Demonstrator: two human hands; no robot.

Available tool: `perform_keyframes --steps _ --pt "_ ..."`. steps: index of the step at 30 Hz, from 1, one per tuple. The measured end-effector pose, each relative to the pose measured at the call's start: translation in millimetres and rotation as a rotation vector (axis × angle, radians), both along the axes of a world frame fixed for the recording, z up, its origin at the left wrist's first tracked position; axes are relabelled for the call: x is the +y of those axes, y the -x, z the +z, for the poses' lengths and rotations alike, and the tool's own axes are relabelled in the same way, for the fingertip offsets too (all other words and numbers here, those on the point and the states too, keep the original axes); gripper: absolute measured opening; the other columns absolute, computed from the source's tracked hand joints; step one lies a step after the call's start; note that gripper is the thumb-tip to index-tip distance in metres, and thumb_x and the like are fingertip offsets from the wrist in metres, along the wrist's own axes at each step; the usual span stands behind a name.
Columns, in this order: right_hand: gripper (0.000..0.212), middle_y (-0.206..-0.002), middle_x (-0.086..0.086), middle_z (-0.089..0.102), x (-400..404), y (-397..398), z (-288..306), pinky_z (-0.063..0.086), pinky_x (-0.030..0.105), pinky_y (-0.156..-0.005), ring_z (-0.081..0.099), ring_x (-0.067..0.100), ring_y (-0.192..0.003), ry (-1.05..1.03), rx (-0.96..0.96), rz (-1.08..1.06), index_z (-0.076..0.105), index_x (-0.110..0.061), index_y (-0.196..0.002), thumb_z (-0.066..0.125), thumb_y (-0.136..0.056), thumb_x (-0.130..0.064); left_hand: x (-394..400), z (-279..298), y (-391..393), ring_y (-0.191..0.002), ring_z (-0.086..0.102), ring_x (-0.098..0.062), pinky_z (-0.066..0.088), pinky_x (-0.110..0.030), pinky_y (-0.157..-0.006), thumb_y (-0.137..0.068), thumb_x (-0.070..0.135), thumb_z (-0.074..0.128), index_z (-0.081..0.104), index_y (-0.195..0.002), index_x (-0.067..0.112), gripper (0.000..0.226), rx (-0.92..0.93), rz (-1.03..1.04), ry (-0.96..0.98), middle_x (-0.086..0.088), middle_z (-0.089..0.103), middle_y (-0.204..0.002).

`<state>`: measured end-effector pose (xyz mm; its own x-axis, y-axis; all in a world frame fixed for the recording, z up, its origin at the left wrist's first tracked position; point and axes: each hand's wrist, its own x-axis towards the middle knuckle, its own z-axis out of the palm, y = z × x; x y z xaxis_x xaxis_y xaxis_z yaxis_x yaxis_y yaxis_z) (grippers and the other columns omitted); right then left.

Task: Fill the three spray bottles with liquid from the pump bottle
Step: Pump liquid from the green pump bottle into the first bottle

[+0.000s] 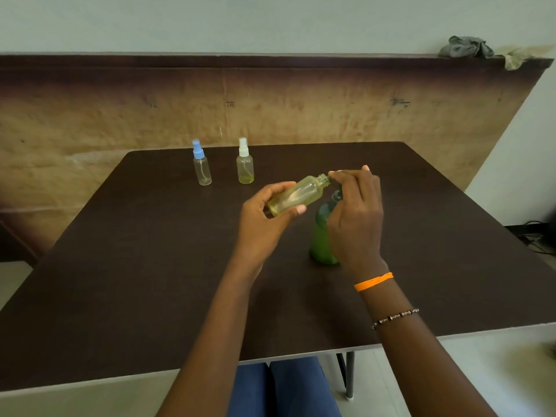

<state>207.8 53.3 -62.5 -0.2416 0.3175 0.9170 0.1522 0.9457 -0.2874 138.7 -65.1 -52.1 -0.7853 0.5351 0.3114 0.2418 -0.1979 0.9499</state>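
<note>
My left hand (264, 218) grips a clear, uncapped spray bottle (301, 194) and holds it tilted above the table, its open neck pointing right. A little yellowish liquid lies along its lower side. My right hand (358, 218) is curled over the top of the green pump bottle (322, 236), which stands on the table, and its fingertips sit right by the open neck. The pump head is mostly hidden under that hand. Two capped spray bottles stand at the back: a blue-capped one (202, 167) that looks empty and a white-capped one (245, 167) with yellow liquid at the bottom.
The dark brown table (150, 266) backs onto a worn wooden board (270, 100). A grey cloth (466, 46) lies on the board's top edge at the far right. Cables lie on the floor at the right.
</note>
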Motion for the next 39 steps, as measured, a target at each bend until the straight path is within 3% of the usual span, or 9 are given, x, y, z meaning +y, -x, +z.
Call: perform_keyframes --steps 5,10,20,26,28,30,32,36,39 --pt "0.038 -0.093 0.019 0.064 0.1 0.3 -1.7 0.037 0.035 -0.107 0.055 0.026 -0.090 0.011 0.049 0.003 0.067 0.007 -0.098 0.034 -0.079 0.011 1.7 -3.5 1.4 -0.097 0.063 -0.002 0.050 -0.017 -0.079 -0.072 0.008 0.076 0.062 -0.103 0.028 0.039 -0.010 0.037 0.009 0.008 0.067 -0.105" --pt "0.031 -0.087 0.020 0.064 5.6 6.2 -11.5 0.042 0.033 -0.102 0.054 0.025 -0.086 -0.010 0.115 0.007 0.068 0.007 -0.090 0.039 -0.082 0.015 2.6 -6.3 3.0 -0.088 0.062 -0.001 0.050 -0.017 -0.074 -0.071 0.009 0.077 0.061 -0.099 0.026 0.036 -0.025 0.055 0.027 0.009 0.066 -0.099" --pt "0.032 -0.086 0.019 0.062 3.9 8.0 -7.2 0.040 0.032 -0.102 0.052 0.024 -0.085 0.020 0.107 0.037 0.068 0.008 -0.091 0.037 -0.084 0.013 1.6 -6.2 5.6 -0.092 0.063 -0.006 0.051 -0.022 -0.080 -0.072 0.009 0.077 0.062 -0.097 0.026 0.034 -0.005 0.046 0.018 0.004 0.067 -0.102" --pt "0.030 -0.083 0.019 0.061 4.5 8.4 -7.8 0.040 0.025 -0.099 0.052 0.027 -0.080 0.022 0.097 0.039 0.067 0.007 -0.088 0.038 -0.082 0.015 0.8 -5.4 5.1 -0.090 0.063 -0.004 0.052 -0.022 -0.079 -0.071 0.009 0.077 0.063 -0.099 0.025 0.035 -0.024 0.047 0.017 0.006 0.067 -0.100" --pt "0.033 -0.082 0.019 0.059 0.9 6.3 -0.6 0.043 0.024 -0.090 0.051 0.027 -0.079 0.057 0.082 0.065 0.067 0.007 -0.087 0.035 -0.079 0.012 0.2 -2.8 4.7 -0.089 0.063 -0.003 0.052 -0.021 -0.078 -0.072 0.009 0.077 0.063 -0.099 0.025 0.034 -0.023 0.042 0.013 0.005 0.068 -0.100" --pt "0.035 -0.083 0.017 0.057 -2.6 4.6 5.0 0.047 0.031 -0.073 0.047 0.024 -0.078 0.076 0.067 0.074 0.066 0.006 -0.088 0.033 -0.077 0.008 -0.2 -1.3 4.5 -0.088 0.063 -0.002 0.052 -0.020 -0.077 -0.072 0.009 0.077 0.063 -0.098 0.025 0.034 -0.012 0.038 0.013 0.005 0.068 -0.099" --pt "0.035 -0.084 0.016 0.057 -3.5 3.6 5.3 0.047 0.034 -0.067 0.049 0.026 -0.077 0.078 0.064 0.059 0.066 0.006 -0.090 0.034 -0.078 0.007 0.1 -0.8 4.8 -0.089 0.063 -0.003 0.052 -0.021 -0.078 -0.072 0.009 0.077 0.063 -0.098 0.026 0.034 -0.006 0.038 0.017 0.005 0.068 -0.100" --pt "0.030 -0.083 0.021 0.059 1.0 7.6 -7.1 0.043 0.029 -0.091 0.055 0.034 -0.076 0.034 0.082 0.012 0.067 0.008 -0.089 0.037 -0.084 0.012 0.7 -4.3 7.1 -0.090 0.064 -0.005 0.052 -0.022 -0.079 -0.071 0.007 0.077 0.063 -0.097 0.026 0.035 -0.004 0.037 0.022 0.005 0.068 -0.099" --pt "0.029 -0.084 0.022 0.060 5.3 8.6 -11.1 0.042 0.031 -0.093 0.055 0.034 -0.075 0.003 0.079 0.008 0.067 0.008 -0.088 0.038 -0.084 0.013 0.3 -6.7 8.6 -0.090 0.064 -0.007 0.053 -0.025 -0.080 -0.071 0.008 0.077 0.064 -0.097 0.027 0.035 -0.025 0.031 0.022 0.003 0.069 -0.099"
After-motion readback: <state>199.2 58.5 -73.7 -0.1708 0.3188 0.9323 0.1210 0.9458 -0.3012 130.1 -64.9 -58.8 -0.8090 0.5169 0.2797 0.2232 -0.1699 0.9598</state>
